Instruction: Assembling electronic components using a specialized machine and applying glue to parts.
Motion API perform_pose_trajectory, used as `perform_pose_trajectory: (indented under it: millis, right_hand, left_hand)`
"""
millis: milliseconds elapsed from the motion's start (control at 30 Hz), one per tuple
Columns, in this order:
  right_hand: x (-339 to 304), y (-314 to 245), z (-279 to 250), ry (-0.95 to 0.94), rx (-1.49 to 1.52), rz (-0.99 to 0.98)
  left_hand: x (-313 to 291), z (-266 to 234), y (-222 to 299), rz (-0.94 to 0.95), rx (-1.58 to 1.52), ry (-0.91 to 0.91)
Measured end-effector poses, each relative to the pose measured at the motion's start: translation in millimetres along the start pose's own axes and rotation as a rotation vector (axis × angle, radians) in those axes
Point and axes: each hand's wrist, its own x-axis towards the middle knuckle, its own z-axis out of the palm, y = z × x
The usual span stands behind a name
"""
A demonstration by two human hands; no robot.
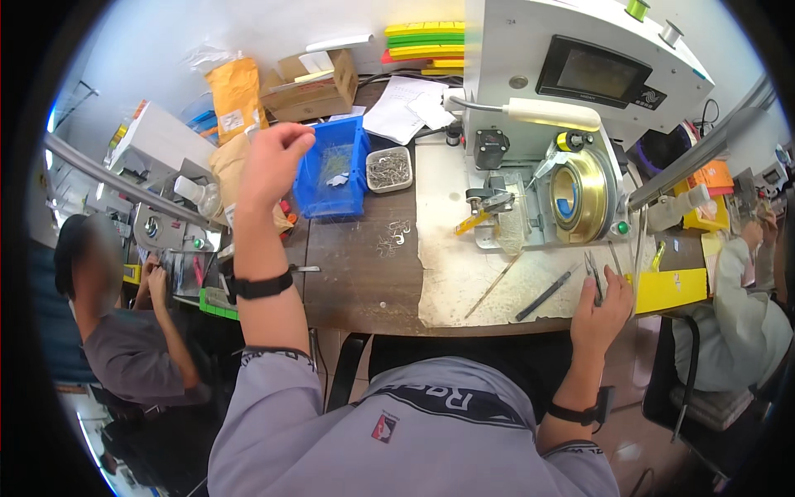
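- Bin [335, 205], blue and open-topped, is sitting just to the right of my left hand [280, 161]; its raised walls are probably stopping the fine strands and the white scrap inside from straying.
- My left hand is hovering at the bin's near-left side, fingers curling in toward the thumb; from this distance I am not making out whether the tips are meeting or anything is between them, so I cannot tell what it is holding.
- My right hand [604, 306] is resting low over the beige sheet [451, 277], thumb and fingers loosely flanking a slim metal hand tool [594, 275]. The tool is pointing away from me, its tips clear of the fingers, which is likely leaving them visible; I cannot tell whether the hand is actually gripping it.
- Just left of that hand, a dark slim tool [546, 293] and, farther left, a thin brown stick [492, 287] are lying slantwise, perhaps so that they are staying within easy reach.
- Right of the left hand, past the bin, a small white tub [389, 171] is holding a heap of metal pieces; nearer to me, loose bent pieces [394, 238] are lying spread out, which is presumably making single ones easier to pick.
- Beyond my right hand, the machine's gold spool [571, 195] is facing my side, maybe for easy access, with a white lamp [551, 114] leaning above.
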Motion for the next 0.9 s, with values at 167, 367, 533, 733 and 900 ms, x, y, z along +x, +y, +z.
perform_pose_trajectory:
  millis: [167, 367, 533, 733, 900]
  right_hand:
    - [0, -10, -8, 0.066, 0.104, 0.013]
    - [-1, -65, -11, 0.088, 0.569, -0.07]
    - [14, -127, 24, -0.296, 1.205, 0.219]
    - [52, -149, 55, -0.242, 1.635, 0.577]
    - [59, -153, 65, -0.207, 1.673, 0.641]
  left_hand:
    - [4, 12, -22, -0.144, 0.363, 0.067]
    - [-15, 47, 3, -0.038, -0.04, 0.101]
    - [-72, 136, 60, -0.208, -0.51, -0.458]
    - [-82, 188, 53, -0.173, -0.414, -0.62]
    - [-83, 174, 92, -0.309, -0.255, -0.68]
